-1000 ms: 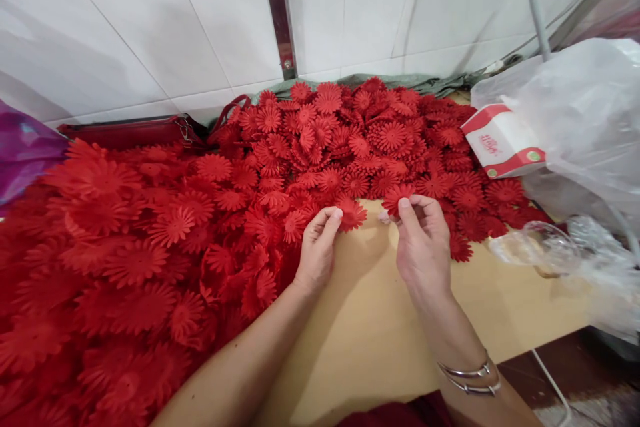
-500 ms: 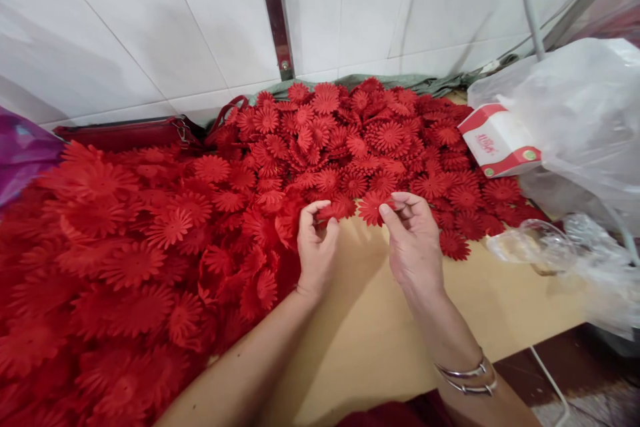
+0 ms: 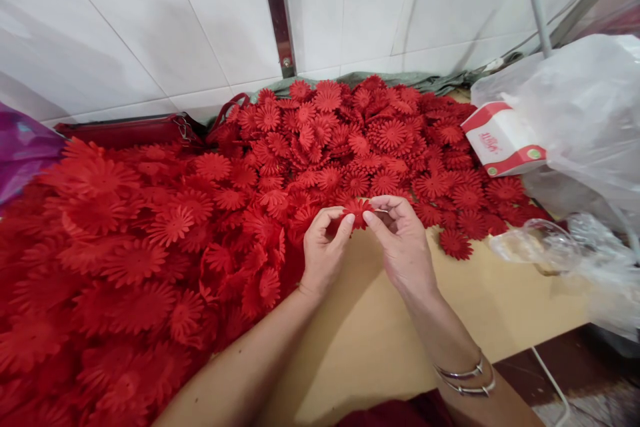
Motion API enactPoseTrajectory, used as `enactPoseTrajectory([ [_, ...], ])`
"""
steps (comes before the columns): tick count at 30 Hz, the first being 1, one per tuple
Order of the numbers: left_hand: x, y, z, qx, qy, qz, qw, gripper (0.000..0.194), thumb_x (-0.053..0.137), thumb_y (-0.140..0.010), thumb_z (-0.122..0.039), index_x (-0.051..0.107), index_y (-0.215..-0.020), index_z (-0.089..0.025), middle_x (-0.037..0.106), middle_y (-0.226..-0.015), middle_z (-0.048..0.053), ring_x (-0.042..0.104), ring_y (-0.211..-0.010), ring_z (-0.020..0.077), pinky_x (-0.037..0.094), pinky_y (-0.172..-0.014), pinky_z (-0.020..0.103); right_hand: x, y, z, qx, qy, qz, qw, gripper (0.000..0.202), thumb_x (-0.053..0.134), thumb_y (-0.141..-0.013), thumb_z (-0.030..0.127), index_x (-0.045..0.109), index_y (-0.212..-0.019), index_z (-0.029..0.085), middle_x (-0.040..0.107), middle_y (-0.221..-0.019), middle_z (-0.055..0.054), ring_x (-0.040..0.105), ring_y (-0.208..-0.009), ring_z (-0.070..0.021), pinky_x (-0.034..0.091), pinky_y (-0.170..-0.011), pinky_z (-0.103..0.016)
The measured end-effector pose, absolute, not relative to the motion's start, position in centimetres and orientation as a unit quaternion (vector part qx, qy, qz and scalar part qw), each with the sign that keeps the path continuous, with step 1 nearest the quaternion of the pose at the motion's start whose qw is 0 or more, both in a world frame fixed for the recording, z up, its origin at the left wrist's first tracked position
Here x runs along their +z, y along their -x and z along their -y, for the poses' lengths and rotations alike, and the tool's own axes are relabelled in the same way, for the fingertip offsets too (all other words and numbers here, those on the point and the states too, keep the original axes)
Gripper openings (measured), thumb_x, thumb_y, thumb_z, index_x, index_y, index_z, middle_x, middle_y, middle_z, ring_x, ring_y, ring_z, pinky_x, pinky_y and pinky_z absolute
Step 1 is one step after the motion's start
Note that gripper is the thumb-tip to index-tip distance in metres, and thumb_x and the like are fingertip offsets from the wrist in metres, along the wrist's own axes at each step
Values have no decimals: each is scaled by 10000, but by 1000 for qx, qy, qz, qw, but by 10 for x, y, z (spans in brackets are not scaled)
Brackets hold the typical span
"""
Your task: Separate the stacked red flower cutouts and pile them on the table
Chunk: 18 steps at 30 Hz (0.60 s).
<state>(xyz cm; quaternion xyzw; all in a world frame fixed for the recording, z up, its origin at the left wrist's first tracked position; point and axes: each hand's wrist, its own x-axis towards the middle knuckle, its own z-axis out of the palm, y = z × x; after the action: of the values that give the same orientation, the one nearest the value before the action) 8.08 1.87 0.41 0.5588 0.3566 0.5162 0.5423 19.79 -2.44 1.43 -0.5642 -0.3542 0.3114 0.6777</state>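
Between my hands is a red flower piece [image 3: 357,213] with narrow petals, held just above the near edge of the flower heap. My left hand [image 3: 327,247] pinches its left side between thumb and forefinger. From the right, my right hand [image 3: 403,240] grips the same piece, thumb on top and fingers curled behind. The two thumb tips are close together. Whether the piece is a single layer or several stacked ones cannot be made out. A large heap of similar red flowers [image 3: 393,135] lies behind my hands and spreads to the left.
The tan table [image 3: 350,347] shows below my hands. At the right are a red and white box [image 3: 505,140], a clear plastic bag [image 3: 590,107] and crumpled clear plastic [image 3: 545,243]. A red purse [image 3: 120,133] lies by the tiled wall, with a purple bag [image 3: 25,153] at far left.
My hands have come together. My right hand has moved left with its red flower, which is now between both hands' fingertips, and my left hand has closed on it.
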Motion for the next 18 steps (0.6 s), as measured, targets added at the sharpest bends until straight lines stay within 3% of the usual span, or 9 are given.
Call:
enactPoseTrajectory([
  [4, 4, -81, -20, 538, -512, -370, 557, 210, 756, -835, -376, 671, -826, -184, 613, -821, -6, 561, -796, 131, 465, -801, 254, 20, -197, 28, 282, 572, 383, 668, 213, 719, -865, 310, 635, -1053, 253, 645, -964, -7, 606, -876, -152, 490, -844, -325],
  [9, 9, -81, -20, 524, -478, -359, 607, 282, 788, -796, -418, 642, -765, -178, 607, -734, -24, 537, -686, 106, 467, -695, 235, 25, -194, 28, 225, 599, 475, 604, 157, 691, -875, 304, 688, -1024, 255, 626, -1146, -71, 604, -1086, -219, 509, -890, -388],
  [13, 12, -80, -20, 520, -472, -353, 619, 256, 797, -789, -408, 687, -768, -178, 650, -763, -16, 575, -724, 110, 496, -759, 243, 20, -194, 26, 231, 608, 490, 580, 119, 681, -883, 309, 690, -987, 251, 655, -1099, -63, 621, -1055, -218, 523, -859, -385],
  [18, 12, -83, -19, 495, -479, -313, 653, 217, 822, -768, -351, 755, -909, -200, 734, -892, 8, 652, -827, 138, 527, -835, 271, 18, -198, 27, 228, 610, 464, 601, 106, 658, -906, 282, 671, -1004, 244, 663, -1075, -51, 640, -1005, -199, 516, -904, -392],
])
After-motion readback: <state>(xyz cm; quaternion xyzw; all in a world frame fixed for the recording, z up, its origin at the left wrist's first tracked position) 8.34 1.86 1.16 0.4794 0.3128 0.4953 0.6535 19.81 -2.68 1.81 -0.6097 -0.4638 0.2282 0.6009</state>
